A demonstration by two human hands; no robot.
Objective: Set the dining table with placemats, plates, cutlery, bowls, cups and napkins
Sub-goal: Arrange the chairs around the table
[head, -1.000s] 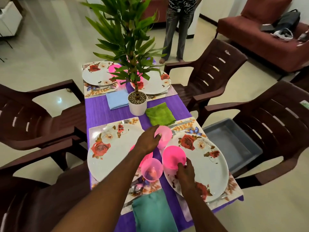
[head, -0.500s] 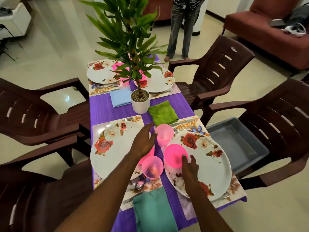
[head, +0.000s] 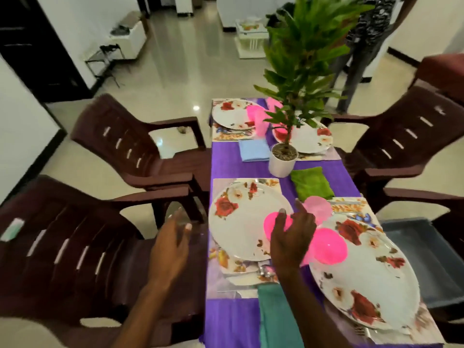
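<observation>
Two floral plates sit on floral placemats at the near end of the purple table, the left plate (head: 238, 222) and the right plate (head: 376, 275). A bright pink bowl (head: 272, 222) lies on the left plate's right edge. My right hand (head: 292, 234) lies over it with fingers spread, touching it. Another pink bowl (head: 329, 247) sits on the right plate, and a pale pink cup (head: 319, 209) stands between the plates. My left hand (head: 173, 237) hovers off the table's left edge, relaxed and holding nothing. A teal napkin (head: 276, 317) lies at the near edge.
A potted plant (head: 282, 163) stands mid-table beside a green napkin (head: 311, 183) and a blue napkin (head: 253, 150). Two more set plates (head: 233, 114) are at the far end. Brown chairs (head: 75, 247) flank the table. A grey bin (head: 421, 259) sits right; a person (head: 364, 46) stands beyond.
My left hand has left the pink cup and swung off the table to the left. My right hand has moved from the right plate's bowl to the left plate's bowl. The view turned left.
</observation>
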